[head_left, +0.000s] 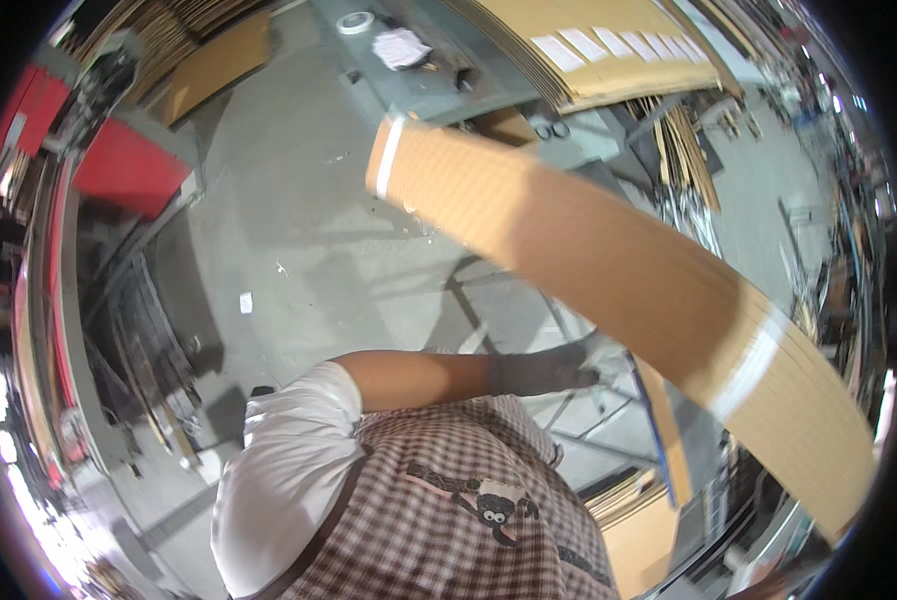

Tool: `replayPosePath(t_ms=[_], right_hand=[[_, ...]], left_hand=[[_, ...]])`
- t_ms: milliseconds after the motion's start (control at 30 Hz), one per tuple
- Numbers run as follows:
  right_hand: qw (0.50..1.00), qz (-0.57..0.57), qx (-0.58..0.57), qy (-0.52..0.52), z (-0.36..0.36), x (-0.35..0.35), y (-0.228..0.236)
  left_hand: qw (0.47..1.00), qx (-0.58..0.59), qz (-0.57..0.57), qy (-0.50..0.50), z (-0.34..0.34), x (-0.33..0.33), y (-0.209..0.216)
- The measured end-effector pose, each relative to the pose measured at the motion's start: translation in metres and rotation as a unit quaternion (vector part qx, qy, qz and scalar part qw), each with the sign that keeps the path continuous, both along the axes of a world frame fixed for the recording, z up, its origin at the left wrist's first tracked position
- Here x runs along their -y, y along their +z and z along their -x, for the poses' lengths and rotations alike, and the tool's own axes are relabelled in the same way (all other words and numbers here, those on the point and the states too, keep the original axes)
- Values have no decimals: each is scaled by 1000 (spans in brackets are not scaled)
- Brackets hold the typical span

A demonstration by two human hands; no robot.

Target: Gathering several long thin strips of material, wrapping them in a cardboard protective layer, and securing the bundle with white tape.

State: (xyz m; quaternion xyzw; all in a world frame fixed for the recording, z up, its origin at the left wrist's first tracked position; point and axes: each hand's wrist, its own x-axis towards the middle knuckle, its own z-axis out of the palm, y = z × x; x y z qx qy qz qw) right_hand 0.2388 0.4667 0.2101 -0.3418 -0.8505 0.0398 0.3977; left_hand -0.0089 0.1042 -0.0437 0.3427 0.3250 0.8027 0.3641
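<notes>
In the head view, we see a long brown cardboard bundle (633,265) slanting across the right half, from the upper middle down to the lower right, with one white band (390,158) near its far end and another white band (751,365) nearer us. Our left hand (550,370), in a dark grey glove, is just beside the bundle's lower edge; blur hides its fingertips, so we cannot tell whether they touch the cardboard or how wide they are. Our right hand is out of sight, so we cannot tell its state either. Beyond the bundle, we see a stack of flat cardboard (623,85) bearing white papers (608,42), and a white roll (355,22). A red panel (131,168) stands at our left, above the grey floor (303,290).
</notes>
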Motion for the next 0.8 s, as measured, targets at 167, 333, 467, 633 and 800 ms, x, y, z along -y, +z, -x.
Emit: replayPosePath(t_ms=[167, 333, 467, 633, 800], right_hand=[[958, 254, -131, 12, 4, -8, -128], [846, 479, -226, 59, 55, 30, -204], [778, 565, -260, 87, 94, 48, -237], [703, 639, -271, 158, 154, 73, -257], [902, 304, -67, 299, 236, 152, -234]], left_hand=[[969, 112, -165, 147, 80, -55, 32], [919, 314, -65, 231, 186, -45, 23], [904, 347, -23, 250, 280, -31, -12], [865, 408, -19, 290, 363, -2, -43], [833, 483, 16, 269, 369, 11, -25]])
